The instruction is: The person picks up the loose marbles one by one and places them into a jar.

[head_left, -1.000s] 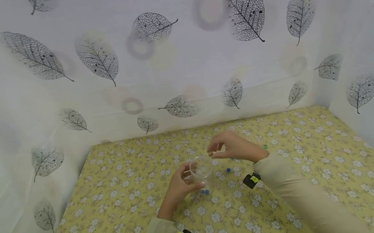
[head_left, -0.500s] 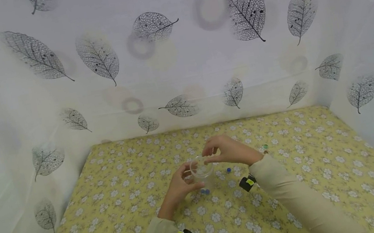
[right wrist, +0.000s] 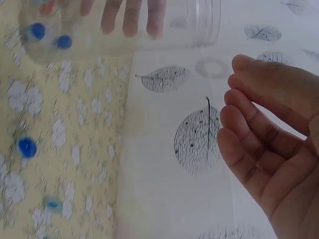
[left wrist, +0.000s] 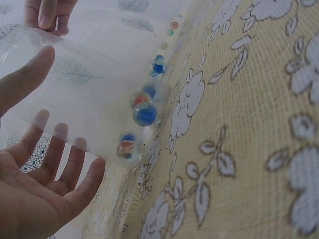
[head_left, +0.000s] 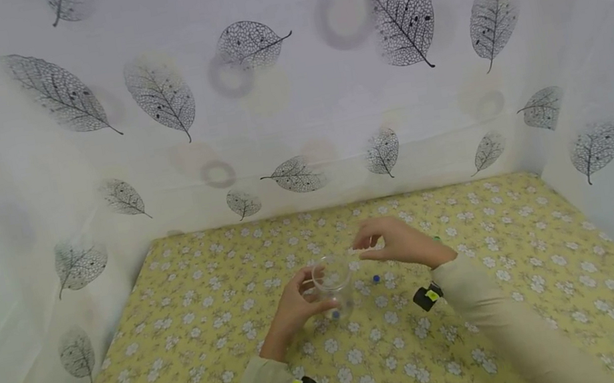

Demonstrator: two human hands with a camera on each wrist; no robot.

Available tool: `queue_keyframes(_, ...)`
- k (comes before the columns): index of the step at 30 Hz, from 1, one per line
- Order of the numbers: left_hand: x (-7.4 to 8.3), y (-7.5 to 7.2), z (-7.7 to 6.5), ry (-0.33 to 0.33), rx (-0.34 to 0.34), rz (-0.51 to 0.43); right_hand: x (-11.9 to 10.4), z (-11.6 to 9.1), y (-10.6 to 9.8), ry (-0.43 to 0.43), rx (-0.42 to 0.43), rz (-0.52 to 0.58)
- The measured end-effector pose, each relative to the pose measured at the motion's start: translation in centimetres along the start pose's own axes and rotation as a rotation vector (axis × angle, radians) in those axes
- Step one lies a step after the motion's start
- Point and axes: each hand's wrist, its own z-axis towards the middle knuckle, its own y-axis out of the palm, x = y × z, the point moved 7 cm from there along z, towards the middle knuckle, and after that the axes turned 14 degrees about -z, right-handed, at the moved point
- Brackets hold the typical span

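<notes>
A clear, open-topped jar (head_left: 336, 291) stands upright on the flowered cloth. My left hand (head_left: 296, 303) holds it from the left side, thumb in front and fingers round the back. At the bottom of the jar several glass marbles (left wrist: 145, 114) show in the left wrist view, some with blue swirls and some with orange. Just right of the jar's rim hovers my right hand (head_left: 397, 243). Its fingers (right wrist: 244, 119) are loosely bent in the right wrist view, with nothing between them.
A loose blue marble (head_left: 376, 279) lies on the cloth (head_left: 198, 345) right of the jar. Further right, a green marble (head_left: 436, 238) shows beside my right wrist. Behind the table hangs a pale leaf-print curtain (head_left: 316, 102).
My right hand brought a small brownish marble to the jar's mouth, reached over the rim, then drew back to the right without it. The left hand and jar stayed in place.
</notes>
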Motion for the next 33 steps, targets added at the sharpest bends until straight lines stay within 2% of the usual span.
queue_keyframes(10,-0.4,-0.2,0.1,-0.021,0.015,-0.005,4.1,-3.6,-1.7,0.104,0.019,-0.082)
queue_keyframes(19,-0.4,-0.1,0.2,-0.019,0.004,-0.011,7.8,-6.9,-2.0,0.191,0.02,-0.12)
queue_keyframes(25,-0.5,-0.1,0.3,-0.011,-0.011,-0.012,9.7,-8.6,-1.4,0.217,-0.002,-0.102)
queue_keyframes(33,-0.6,-0.2,0.3,-0.017,-0.005,-0.014,11.1,-9.6,0.6,0.221,-0.054,-0.1)
